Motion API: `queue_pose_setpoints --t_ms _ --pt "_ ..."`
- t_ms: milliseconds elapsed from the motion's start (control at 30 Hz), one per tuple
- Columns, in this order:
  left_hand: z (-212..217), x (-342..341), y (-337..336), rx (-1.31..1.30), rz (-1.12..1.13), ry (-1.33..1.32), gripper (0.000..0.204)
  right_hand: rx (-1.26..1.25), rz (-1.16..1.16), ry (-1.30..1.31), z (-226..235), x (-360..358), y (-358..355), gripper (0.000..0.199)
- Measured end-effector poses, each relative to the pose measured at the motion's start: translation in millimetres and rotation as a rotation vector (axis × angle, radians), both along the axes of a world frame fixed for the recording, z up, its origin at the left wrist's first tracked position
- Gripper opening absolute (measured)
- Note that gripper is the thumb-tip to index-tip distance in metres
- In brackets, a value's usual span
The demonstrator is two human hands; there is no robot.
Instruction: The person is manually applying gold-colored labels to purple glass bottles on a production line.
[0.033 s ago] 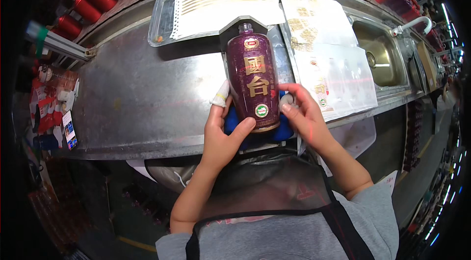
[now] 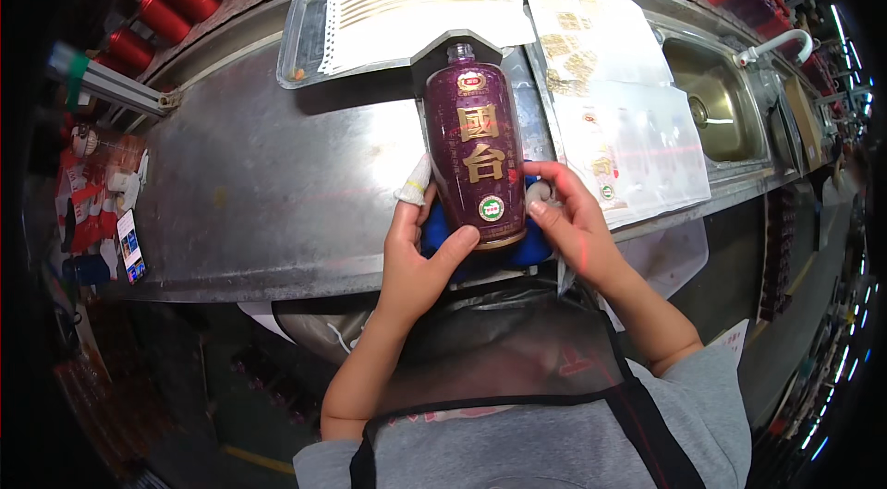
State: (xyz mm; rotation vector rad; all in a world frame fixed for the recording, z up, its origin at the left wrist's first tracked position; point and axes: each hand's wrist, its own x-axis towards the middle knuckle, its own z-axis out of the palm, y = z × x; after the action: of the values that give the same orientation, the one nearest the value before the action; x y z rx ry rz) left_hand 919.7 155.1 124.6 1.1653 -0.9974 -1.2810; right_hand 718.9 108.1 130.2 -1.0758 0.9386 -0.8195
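Note:
A glossy purple bottle [image 2: 448,129] with gold characters, a round green-and-white emblem and a clear neck lies with its neck pointing away from me. It rests against a dark angled holder [image 2: 432,52], with a blue pad [image 2: 528,252] under its base. My left hand [image 2: 414,258] grips the lower left side, thumb on the front near the base; a white cover [image 2: 413,179] wraps one of its fingers. Beside the lower right side, my right hand [image 2: 575,226] has thumb and fingers drawn together at a small greyish-white thing [image 2: 540,192] I cannot make out.
A clear tray [image 2: 291,55] bears white sheets with gold strips [image 2: 420,13]. Printed decal sheets [image 2: 637,138] lie to the right, before a sink [image 2: 711,106] with a white faucet [image 2: 781,48]. Red and purple bottles [image 2: 164,13] line the back. A phone [image 2: 130,244] stands left.

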Motion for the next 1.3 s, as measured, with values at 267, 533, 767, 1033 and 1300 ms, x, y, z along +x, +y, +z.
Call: queue_pose_setpoints --t_ms 267,533,767,1033,1300 --pt "2 -2 5 -0.013 -0.022 0.038 0.081 -0.107 0.021 0.104 -3 -1 8 0.053" --pt "-6 3 8 0.007 -0.033 0.106 0.075 -0.093 0.022 0.044 -10 -2 6 0.048" --pt "-16 12 12 0.046 -0.017 0.260 0.061 -0.038 0.042 0.064 0 -2 6 0.047" --pt "-9 3 12 0.010 0.000 0.187 0.073 -0.120 -0.001 0.170 0 4 10 0.057" --pt "-11 -1 11 -0.019 0.021 0.144 0.072 -0.143 -0.010 0.152 -1 2 9 0.057"
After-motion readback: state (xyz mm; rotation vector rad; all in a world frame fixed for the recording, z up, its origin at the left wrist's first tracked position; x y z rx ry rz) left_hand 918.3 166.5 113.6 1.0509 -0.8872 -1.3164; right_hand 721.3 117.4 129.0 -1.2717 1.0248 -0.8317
